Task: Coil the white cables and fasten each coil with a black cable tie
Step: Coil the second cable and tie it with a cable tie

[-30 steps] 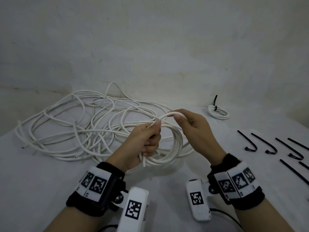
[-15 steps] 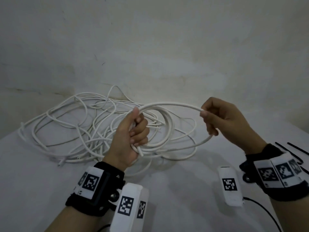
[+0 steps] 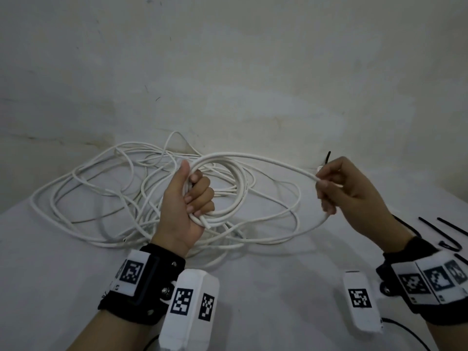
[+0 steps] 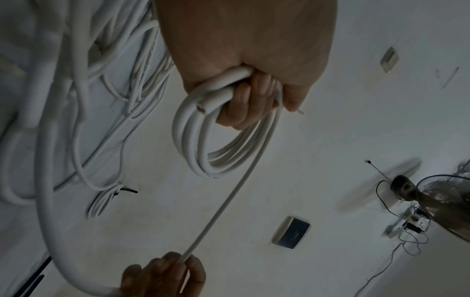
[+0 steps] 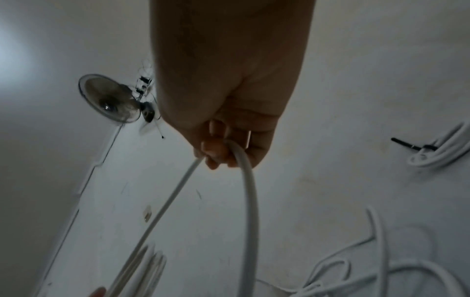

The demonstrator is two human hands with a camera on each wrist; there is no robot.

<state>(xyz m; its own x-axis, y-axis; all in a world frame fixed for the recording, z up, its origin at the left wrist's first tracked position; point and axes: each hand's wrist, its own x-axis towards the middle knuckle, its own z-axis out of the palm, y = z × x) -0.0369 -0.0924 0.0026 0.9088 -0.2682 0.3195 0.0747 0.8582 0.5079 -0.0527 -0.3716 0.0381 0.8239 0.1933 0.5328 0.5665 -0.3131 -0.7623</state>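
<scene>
My left hand (image 3: 187,198) grips a small coil of white cable (image 3: 228,198) above the table, fingers curled round several turns; the coil (image 4: 218,140) and its cut end show in the left wrist view. From the coil one strand (image 3: 266,159) runs right to my right hand (image 3: 336,188), which pinches it between thumb and fingers. In the right wrist view the right hand (image 5: 223,152) holds the strand (image 5: 249,191), which bends back down toward the table. The rest of the white cable lies as a loose tangle (image 3: 96,193) on the table behind the left hand.
A finished small coil with a black tie (image 5: 432,148) lies at the back right, mostly hidden behind my right hand in the head view. Several loose black cable ties (image 3: 445,234) lie at the table's right edge. A wall stands close behind the table.
My right hand has drawn the strand out to the right, away from the left hand. The left hand has turned its thumb upward, still holding the coil.
</scene>
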